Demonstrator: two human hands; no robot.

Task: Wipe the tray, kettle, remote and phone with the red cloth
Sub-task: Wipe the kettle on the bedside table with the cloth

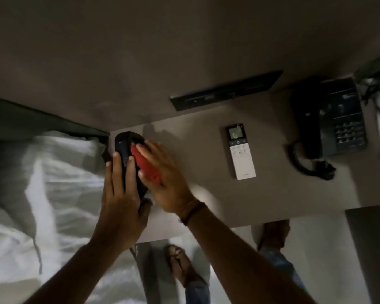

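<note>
Tabletop (206, 194) carries a black corded phone (329, 119) at far right, a white remote (241, 152) mid-surface with its long axis running near-to-far and screen end away, and a black remote (127, 159) at the left edge by the bed (42, 183), also lying near-to-far. Both remotes look light, rigid and slick plastic, best pinned by the long sides. Left hand (121, 194) clamps the black remote, fingers curled over it; right hand (162, 178) lies flat, fingers spread, pressing the soft, bunched red cloth (147, 165) against it.
</note>
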